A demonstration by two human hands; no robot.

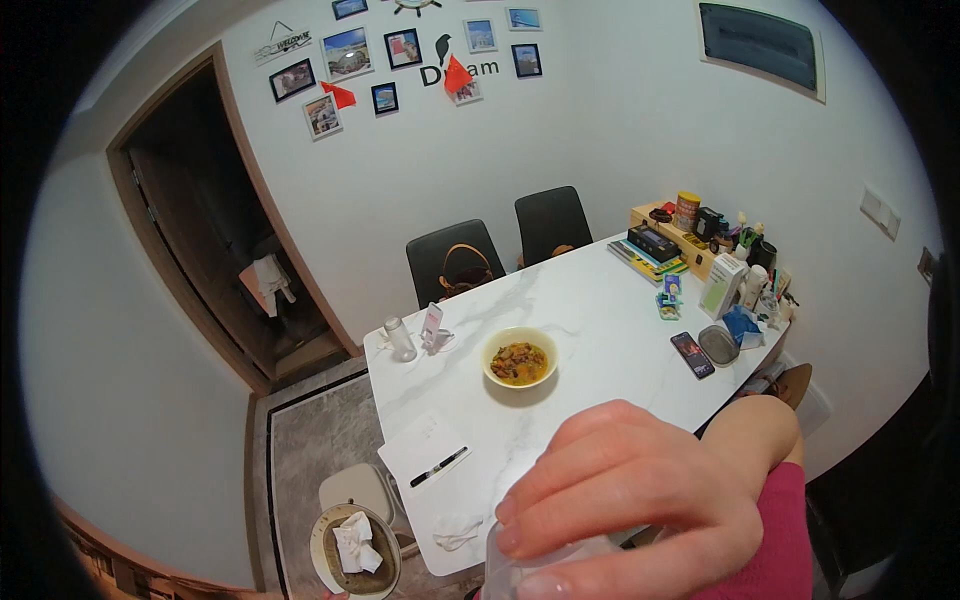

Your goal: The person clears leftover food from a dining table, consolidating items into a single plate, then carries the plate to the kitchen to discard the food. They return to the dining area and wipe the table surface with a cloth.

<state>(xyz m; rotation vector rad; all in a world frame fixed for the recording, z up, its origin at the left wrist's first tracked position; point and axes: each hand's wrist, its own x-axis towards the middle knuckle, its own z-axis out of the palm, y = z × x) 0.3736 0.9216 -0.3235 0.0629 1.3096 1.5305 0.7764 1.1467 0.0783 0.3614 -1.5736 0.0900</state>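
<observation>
My right hand is close to the camera at the lower right, its fingers curled over the edge of a translucent plastic container, mostly cut off by the picture's bottom. Only a fingertip of my left hand shows at the bottom edge, beside the rim of a round bin with a crumpled white tissue in it. Beyond my right hand, a pale bowl of cooked food stands on the white marble-patterned table. A black pen lies on white paper.
A crumpled tissue lies near the table's front edge. A glass bottle and a small stand are at the left. A phone, boxes and bottles crowd the right. Two black chairs stand behind; a beige stool is by the bin.
</observation>
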